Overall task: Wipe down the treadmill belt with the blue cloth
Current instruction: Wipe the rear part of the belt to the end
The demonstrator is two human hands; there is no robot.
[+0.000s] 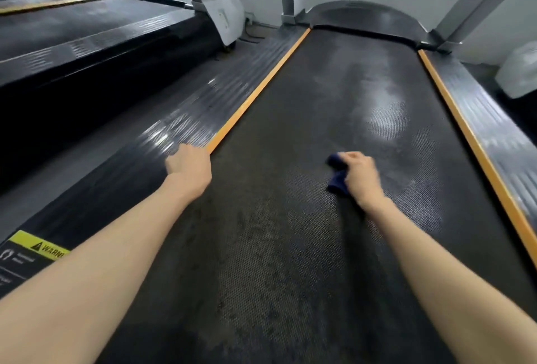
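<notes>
Blue cloth (337,182) bunched in the right hand (361,180), fingers curled round it, pressed down onto the treadmill belt (276,262) a little right of centre, roughly midway along the visible run. Left hand (189,166) planted on the ribbed left side rail (139,154) just beside the orange edge strip (261,87), seemingly as a brace; fingers hidden past the knuckles, so no telling whether flat or curled. Looks like the wiping stroke itself, mid-belt. Ahead of the cloth, a pale smeary sheen (386,107) reaching toward the motor hood (363,17); nearer the camera, dull mottled patches across the textured rubber, hard to read as wiped or not. Probably calls next for a firm pass with steady downward pressure, sweeping side to side between the two orange strips, then reaching further forward into the sheen. Worth keeping the cloth wadded under the palm, so as not to drag loose on the rough weave or slip out at the strip edges.
</notes>
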